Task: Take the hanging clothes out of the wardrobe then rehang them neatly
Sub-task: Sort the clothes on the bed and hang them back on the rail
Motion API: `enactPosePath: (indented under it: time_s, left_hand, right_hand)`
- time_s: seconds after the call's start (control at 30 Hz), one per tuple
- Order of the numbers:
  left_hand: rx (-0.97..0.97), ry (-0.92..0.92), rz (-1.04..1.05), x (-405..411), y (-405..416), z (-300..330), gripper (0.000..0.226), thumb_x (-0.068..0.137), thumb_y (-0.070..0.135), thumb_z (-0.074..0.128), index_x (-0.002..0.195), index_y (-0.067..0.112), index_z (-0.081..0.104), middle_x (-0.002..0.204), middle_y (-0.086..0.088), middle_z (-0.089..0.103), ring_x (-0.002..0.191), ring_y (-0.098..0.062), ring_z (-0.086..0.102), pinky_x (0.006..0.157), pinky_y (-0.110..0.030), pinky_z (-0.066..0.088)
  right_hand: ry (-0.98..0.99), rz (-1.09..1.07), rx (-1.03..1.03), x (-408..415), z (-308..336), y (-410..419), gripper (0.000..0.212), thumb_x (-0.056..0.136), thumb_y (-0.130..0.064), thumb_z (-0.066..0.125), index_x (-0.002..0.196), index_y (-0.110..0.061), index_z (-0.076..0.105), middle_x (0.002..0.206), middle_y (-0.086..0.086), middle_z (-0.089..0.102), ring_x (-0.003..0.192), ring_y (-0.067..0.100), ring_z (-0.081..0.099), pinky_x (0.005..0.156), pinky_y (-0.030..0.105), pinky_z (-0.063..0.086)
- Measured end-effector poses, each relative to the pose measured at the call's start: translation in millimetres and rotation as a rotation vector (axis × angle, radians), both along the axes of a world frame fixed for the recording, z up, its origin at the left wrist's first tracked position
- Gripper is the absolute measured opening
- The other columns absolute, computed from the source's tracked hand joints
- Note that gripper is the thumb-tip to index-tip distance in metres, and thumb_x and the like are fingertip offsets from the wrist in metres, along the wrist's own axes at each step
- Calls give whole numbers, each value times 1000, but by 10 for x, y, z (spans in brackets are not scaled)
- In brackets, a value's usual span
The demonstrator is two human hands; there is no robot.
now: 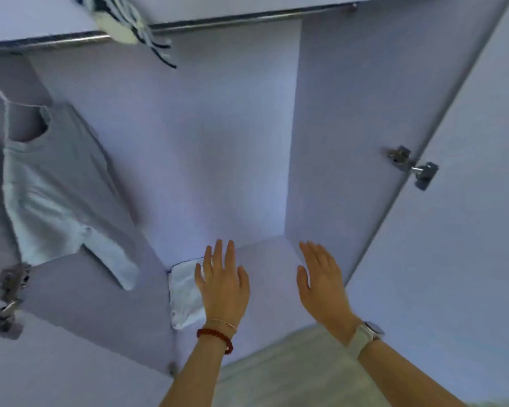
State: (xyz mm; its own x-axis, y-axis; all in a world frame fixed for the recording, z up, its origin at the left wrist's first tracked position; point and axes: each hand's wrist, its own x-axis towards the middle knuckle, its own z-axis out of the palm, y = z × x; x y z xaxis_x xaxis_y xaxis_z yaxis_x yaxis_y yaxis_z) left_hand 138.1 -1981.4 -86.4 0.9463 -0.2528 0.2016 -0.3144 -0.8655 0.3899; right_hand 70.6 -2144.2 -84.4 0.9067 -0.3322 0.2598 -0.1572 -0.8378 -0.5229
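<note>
Both forearms reach in from the bottom edge toward the open wardrobe, its pale walls and floor filling most of the view. 2 doors stand open: the right door with a metal hinge, and the left door with 2 hinges near its edge. A metal rail runs across the top. One pale blue t-shirt hangs at the left side, tilted, a thin strap at its neck. Up on the rail, a striped garment is bunched, its dark-and-white ends trailing down. A folded white cloth lies on the wardrobe floor at the left corner. The left hand, fingers straight and spread, holds nothing and hovers over that cloth's right edge; contact cannot be told. The right hand is likewise flat and empty above the floor. A red bead bracelet circles the left wrist, a white watch the right.
</note>
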Motion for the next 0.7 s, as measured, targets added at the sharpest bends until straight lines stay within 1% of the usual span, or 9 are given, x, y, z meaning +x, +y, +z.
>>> enactPosePath:
  time_s: [0.07, 0.13, 0.2, 0.27, 0.37, 0.43, 0.53, 0.6, 0.7]
  left_hand:
    - [75, 56, -190, -224, -394, -181, 48, 80, 26, 43, 123, 10, 58, 129, -14, 56, 116, -35, 54, 88, -60, 44]
    - [149, 78, -393, -500, -740, -267, 47, 81, 22, 49, 126, 11, 55, 134, -12, 51, 122, -33, 50, 94, -59, 39]
    - [241, 135, -565, -843, -1068, -373, 49, 93, 23, 40, 141, 17, 35, 151, -6, 28, 139, -25, 25, 110, -50, 20]
    - [265, 182, -723, -1227, -1353, -520, 51, 96, 26, 37, 145, 19, 24, 154, -4, 17, 142, -21, 11, 113, -46, 9]
    - [332, 216, -959, -1872, -1799, -640, 50, 94, 23, 41, 142, 15, 32, 150, -5, 28, 140, -25, 20, 111, -48, 17]
    - [390, 179, -1151, -2341, -2134, -654, 50, 90, 22, 48, 138, 14, 39, 146, -6, 36, 137, -27, 29, 107, -49, 26]
    - [334, 154, -1399, -3067, -2692, -654, 45, 71, 15, 67, 115, 10, 60, 118, -10, 61, 107, -30, 60, 84, -50, 48]
    - [335, 155, -1521, -3572, -3106, -605, 43, 74, 20, 58, 116, 10, 59, 120, -11, 60, 103, -30, 61, 82, -44, 51]
    - [382, 102, -1676, -4432, -3719, -565, 47, 95, 27, 38, 141, 16, 34, 147, -7, 32, 130, -26, 37, 106, -39, 32]
  right_hand:
    - [89, -152, -1, -516, -218, -269, 47, 84, -26, 35, 119, -3, 57, 114, 17, 64, 107, 39, 60, 86, 52, 49]
    - [170, -306, 34, -1045, -392, -476, 47, 83, -27, 34, 117, -4, 59, 114, 15, 64, 108, 38, 59, 86, 53, 49]
    - [238, -459, 77, -1586, -519, -617, 49, 83, -28, 32, 116, -5, 60, 114, 14, 65, 109, 38, 59, 87, 54, 48]
    - [288, -606, 105, -2139, -580, -705, 50, 83, -28, 30, 117, -6, 60, 117, 13, 63, 114, 37, 56, 92, 51, 44]
    - [333, -872, 179, -2964, -644, -818, 52, 85, -28, 29, 127, -10, 52, 131, 8, 53, 129, 30, 40, 107, 44, 30]
    - [308, -1039, 220, -3510, -668, -922, 53, 86, -31, 26, 127, -10, 52, 132, 7, 52, 130, 29, 39, 108, 41, 28]
    - [308, -1235, 262, -4337, -679, -1160, 41, 94, -25, 32, 130, -12, 48, 136, 6, 48, 132, 24, 35, 109, 38, 27]
    - [286, -1337, 298, -4877, -690, -1345, 38, 96, -20, 37, 133, -13, 45, 138, 4, 44, 133, 22, 32, 110, 37, 26]
    - [249, -1469, 362, -5660, -713, -1664, 38, 96, -19, 37, 133, -14, 43, 138, 4, 44, 131, 21, 34, 109, 36, 31]
